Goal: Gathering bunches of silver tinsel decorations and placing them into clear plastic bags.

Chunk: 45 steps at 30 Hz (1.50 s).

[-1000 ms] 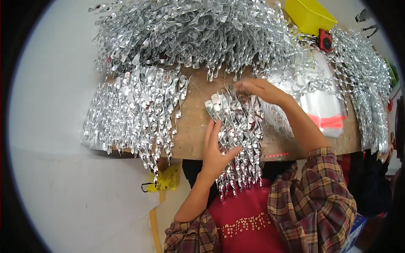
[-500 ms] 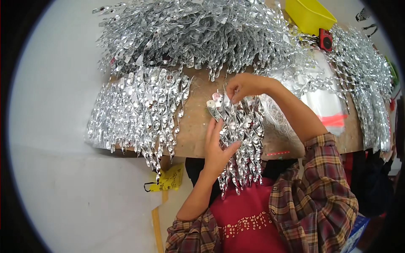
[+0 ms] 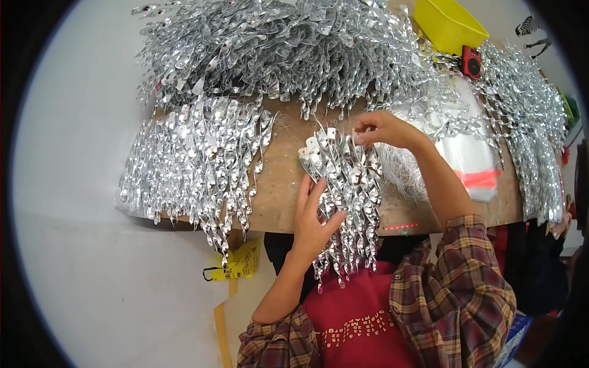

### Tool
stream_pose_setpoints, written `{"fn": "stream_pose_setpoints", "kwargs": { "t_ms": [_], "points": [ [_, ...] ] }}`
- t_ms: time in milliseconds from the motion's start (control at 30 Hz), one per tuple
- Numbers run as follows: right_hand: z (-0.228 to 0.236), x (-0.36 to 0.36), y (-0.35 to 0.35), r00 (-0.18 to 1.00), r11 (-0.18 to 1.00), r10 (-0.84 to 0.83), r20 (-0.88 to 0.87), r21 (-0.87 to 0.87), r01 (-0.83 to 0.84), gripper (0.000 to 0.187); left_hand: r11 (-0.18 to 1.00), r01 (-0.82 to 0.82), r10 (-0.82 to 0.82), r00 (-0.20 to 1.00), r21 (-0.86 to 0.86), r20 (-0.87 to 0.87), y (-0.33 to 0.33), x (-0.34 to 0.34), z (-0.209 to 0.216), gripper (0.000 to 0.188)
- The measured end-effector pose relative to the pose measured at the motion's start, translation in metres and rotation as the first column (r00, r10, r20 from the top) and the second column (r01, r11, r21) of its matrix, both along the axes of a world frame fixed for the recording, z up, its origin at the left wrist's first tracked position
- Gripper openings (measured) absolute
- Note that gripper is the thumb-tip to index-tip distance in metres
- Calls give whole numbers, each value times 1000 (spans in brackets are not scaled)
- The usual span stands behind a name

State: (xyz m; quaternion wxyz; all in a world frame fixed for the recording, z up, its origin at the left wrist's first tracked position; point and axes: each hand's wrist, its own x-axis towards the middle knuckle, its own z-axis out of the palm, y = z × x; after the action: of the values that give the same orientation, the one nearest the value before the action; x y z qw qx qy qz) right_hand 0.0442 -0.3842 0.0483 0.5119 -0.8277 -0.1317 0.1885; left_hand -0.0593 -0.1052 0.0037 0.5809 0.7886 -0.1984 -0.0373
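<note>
A small bunch of twisted silver foil strands (image 3: 348,184) lies in front of me, its lower ends hanging over the table's near edge. My left hand (image 3: 313,222) rests on the left side of this bunch, with its fingers and thumb spread apart. At the upper right end of the strands, my right hand (image 3: 385,130) has its thumb and fingertips pinched together. Whatever sits between those fingertips is too small to make out. Fine clear threads (image 3: 402,175) are heaped just right of the bunch.
A wider row of silver strands (image 3: 196,159) drapes over the edge at left. The brown table (image 3: 279,178) also bears a large silver heap (image 3: 264,49), clear plastic bags (image 3: 469,156), a yellow basin (image 3: 451,24), a small red device (image 3: 471,61) and more strands (image 3: 531,135) at right.
My right hand has moved right along the top of the bunch, still pinched. A pinkish piece at the bunch's top no longer shows. My left hand stays on the strands.
</note>
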Motion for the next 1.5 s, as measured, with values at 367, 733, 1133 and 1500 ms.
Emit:
{"fn": "stream_pose_setpoints", "kwargs": {
  "t_ms": [367, 733, 1133, 1500],
  "points": [
    [-8, 32, 47, 992, 993, -112, -55, -35, 110, 50, 997, 46, -47, 999, 64, 13, 5, 3, 0, 77],
    [-17, 52, 56, 999, 983, 45, 26, 175, -49, 46, 997, 63, -68, 991, -50, -113, 7, 3, -5, 78],
    [-17, 51, 47, 999, 999, 43, -24, -13, -43, 40, 1000, 14, -14, 999, 7, -29, 5, 4, 0, 80],
    [-2, 28, 45, 980, 959, -196, 27, 213, 186, 42, 991, 28, -45, 991, -133, -128, 8, 4, -16, 76]
  ]
}}
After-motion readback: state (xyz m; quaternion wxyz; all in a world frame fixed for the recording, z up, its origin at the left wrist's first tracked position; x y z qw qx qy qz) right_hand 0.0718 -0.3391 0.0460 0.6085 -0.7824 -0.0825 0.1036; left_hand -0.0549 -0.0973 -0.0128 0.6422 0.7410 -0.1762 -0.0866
